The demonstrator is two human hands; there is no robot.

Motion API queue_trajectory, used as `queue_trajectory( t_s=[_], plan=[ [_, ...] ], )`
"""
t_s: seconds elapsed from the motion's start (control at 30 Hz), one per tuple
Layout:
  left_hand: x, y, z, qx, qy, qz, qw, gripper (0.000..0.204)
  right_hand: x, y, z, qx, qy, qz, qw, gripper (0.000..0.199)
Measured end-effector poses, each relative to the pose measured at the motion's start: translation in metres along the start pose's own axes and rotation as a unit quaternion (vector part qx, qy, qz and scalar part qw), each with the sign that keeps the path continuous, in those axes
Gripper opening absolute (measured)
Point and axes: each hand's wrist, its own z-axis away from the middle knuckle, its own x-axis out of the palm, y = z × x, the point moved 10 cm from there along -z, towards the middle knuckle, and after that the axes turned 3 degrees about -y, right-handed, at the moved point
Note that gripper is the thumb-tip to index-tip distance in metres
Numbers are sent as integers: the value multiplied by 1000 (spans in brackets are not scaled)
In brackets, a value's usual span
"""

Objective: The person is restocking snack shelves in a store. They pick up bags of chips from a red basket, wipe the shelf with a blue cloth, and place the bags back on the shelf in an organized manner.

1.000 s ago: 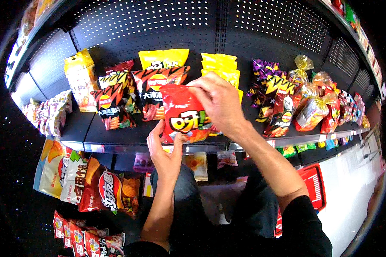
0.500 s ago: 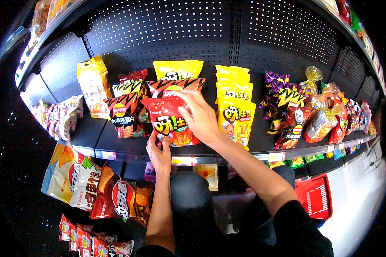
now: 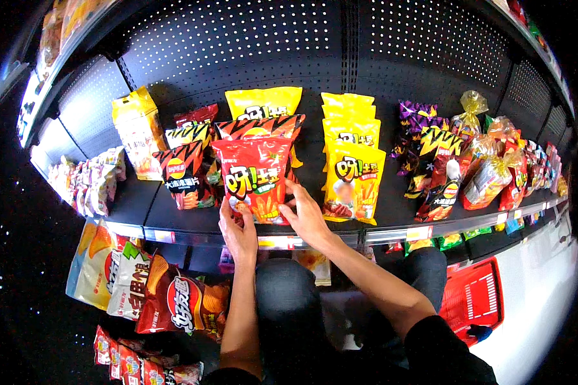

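Observation:
A red bag of potato snacks (image 3: 257, 173) stands upright at the front of the black shelf, its printed face toward me. My left hand (image 3: 239, 232) grips its lower left corner, the thumb in front. On the lower right side, my right hand (image 3: 307, 218) has its thumb and fingers closed on the bag's edge. Right behind it, partly covered, is a black-and-orange striped chip bag (image 3: 260, 128). A large yellow snack bag (image 3: 263, 101) rises at the back of that row.
Yellow snack bags (image 3: 354, 183) stand in a row to the right, striped chip bags (image 3: 181, 176) to the left. The shelf's front edge (image 3: 327, 240) carries price labels. Big chip bags (image 3: 180, 298) lean below left. A red basket (image 3: 472, 298) sits on the floor at right.
My right hand has come down from the bag's top to its lower right side, uncovering the front. The bag's top now looks smoother and more upright. My left hand stays at the lower left.

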Motion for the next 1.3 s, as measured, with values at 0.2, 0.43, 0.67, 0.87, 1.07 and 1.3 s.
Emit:
queue_trajectory(
  t_s=[0.2, 0.43, 0.67, 0.87, 1.07, 1.3],
  plan=[
    [1, 6, 0, 26, 13, -46, 999, 50, 1, 4, -8, -6, 2, -51, 999, 59],
    [-10, 7, 4, 41, 39, -48, 997, 56, -35, -22, 13, -49, 4, -5, 999, 54],
    [-1, 117, 20, 68, -13, 82, 994, 45, -149, -17, 59, -58, 114, 13, 992, 41],
    [112, 134, 36, 32, -252, 124, 959, 56, -211, 59, 75, 82, 213, -13, 974, 49],
    [216, 91, 44, -41, -383, 202, 900, 46, -180, 137, 71, 172, 154, -177, 957, 72],
    [211, 89, 68, -163, -372, 210, 889, 33, -179, 113, 64, 159, 133, -175, 962, 75]
  ],
)
